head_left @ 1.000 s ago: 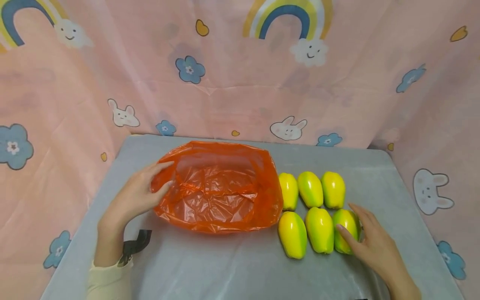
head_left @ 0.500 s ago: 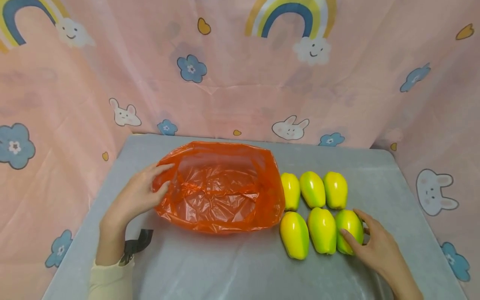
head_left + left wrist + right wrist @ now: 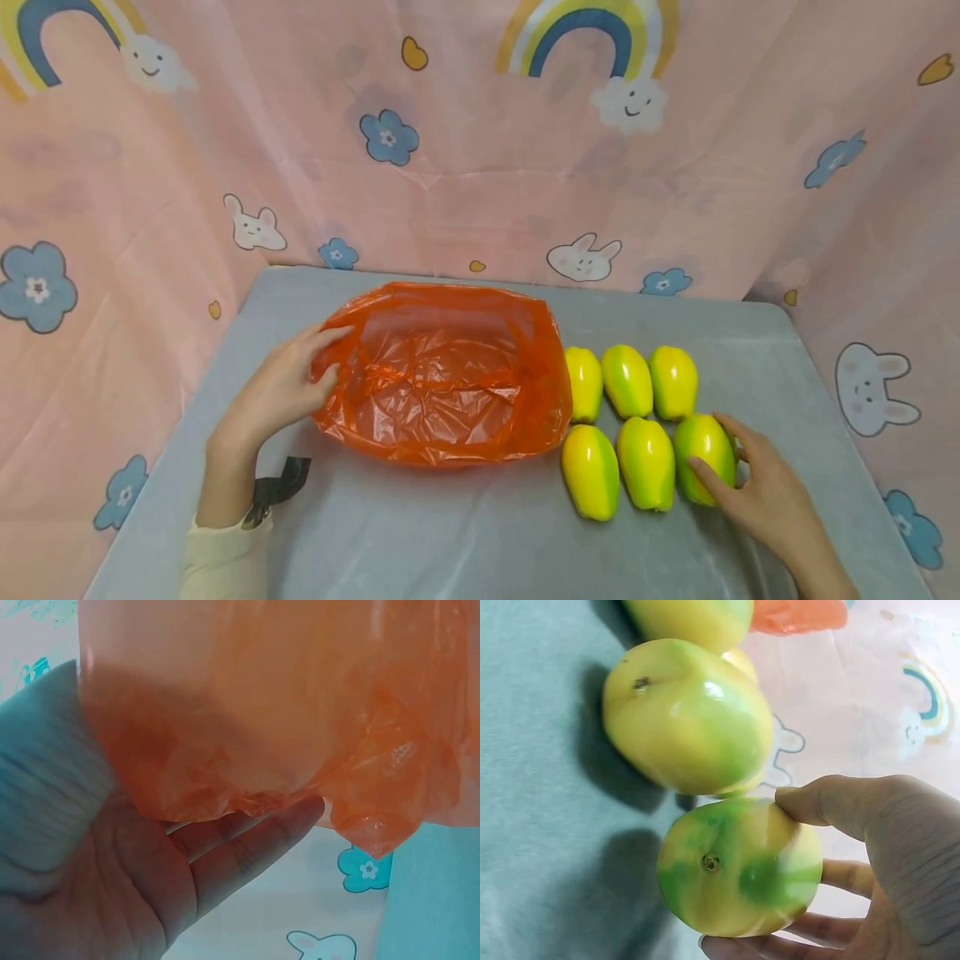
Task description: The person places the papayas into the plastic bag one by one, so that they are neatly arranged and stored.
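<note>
Held by the right hand (image 3: 771, 498), the end fruit (image 3: 705, 458) of the near row has shifted slightly towards the far row, while the left hand (image 3: 281, 387) and the orange bag (image 3: 546, 375) sit much as they did. That grip is closed round the fruit, thumb on one side and fingers on the other; whether the fruit is fully off the counter (image 3: 465, 542), I cannot tell. On the left, thumb and fingers are spread apart, touching the side of the bag near its wide mouth. The step in hand looks like picking up this fruit, and the next move seems to call for a steady lift, clear of its neighbour, with the bag's mouth kept wide.

All the fruits are glossy and rounded, yellow blending into green, and look smooth enough to slip; the right wrist view shows a small brown stem mark (image 3: 710, 862) on the held one. The other five fruits (image 3: 647, 464) lie beside the bag in two rows. Its plastic is thin, see-through and crinkled.
</note>
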Motion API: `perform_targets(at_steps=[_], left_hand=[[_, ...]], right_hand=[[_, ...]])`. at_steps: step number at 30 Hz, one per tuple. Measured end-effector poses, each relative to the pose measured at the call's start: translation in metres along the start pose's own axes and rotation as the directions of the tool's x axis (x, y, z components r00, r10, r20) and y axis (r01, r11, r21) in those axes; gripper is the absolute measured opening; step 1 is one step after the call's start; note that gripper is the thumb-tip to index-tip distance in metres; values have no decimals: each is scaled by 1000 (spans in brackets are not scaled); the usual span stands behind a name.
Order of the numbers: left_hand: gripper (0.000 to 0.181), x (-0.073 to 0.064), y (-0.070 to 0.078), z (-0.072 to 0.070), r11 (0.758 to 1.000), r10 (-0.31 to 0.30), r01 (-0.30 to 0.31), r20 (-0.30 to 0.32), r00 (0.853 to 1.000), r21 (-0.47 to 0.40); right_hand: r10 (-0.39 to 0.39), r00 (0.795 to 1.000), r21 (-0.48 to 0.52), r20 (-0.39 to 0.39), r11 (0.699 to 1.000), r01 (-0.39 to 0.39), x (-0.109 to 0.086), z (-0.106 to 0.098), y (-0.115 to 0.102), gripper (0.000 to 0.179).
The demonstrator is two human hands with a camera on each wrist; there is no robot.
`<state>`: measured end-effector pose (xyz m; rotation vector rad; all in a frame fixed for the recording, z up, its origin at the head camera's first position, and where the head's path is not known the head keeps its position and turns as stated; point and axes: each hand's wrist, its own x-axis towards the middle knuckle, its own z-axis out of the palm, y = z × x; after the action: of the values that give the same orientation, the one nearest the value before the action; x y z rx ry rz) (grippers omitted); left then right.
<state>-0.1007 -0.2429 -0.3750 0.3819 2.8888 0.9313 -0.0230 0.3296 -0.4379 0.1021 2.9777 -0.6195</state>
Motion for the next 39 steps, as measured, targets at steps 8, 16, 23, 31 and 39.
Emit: perform_targets(at_steps=[8,16,23,31,39], left_hand=[[61,-1,2,-2,1000,1,-1,4,1000,18],[60,-1,3,-2,1000,-11,11,0,1000,3],[62,0,1,1,1000,4,-4,-13,1000,3],[64,-2,1,7,1000,-15,15,1,1000,-27],[66,-1,3,4,1000,-19,19,12,1000,-17]], right_hand=[[-53,993,43,-107,997,58,-3,-13,-16,82],[-109,985,98,-132,988,122,1,-27,-38,82],[-155,980,177,-124,968,176,6,-33,-61,82],[-199,974,227,-107,949,218,12,-36,-88,81],[-275,957,283,-96,914,291,21,-40,-112,78]])
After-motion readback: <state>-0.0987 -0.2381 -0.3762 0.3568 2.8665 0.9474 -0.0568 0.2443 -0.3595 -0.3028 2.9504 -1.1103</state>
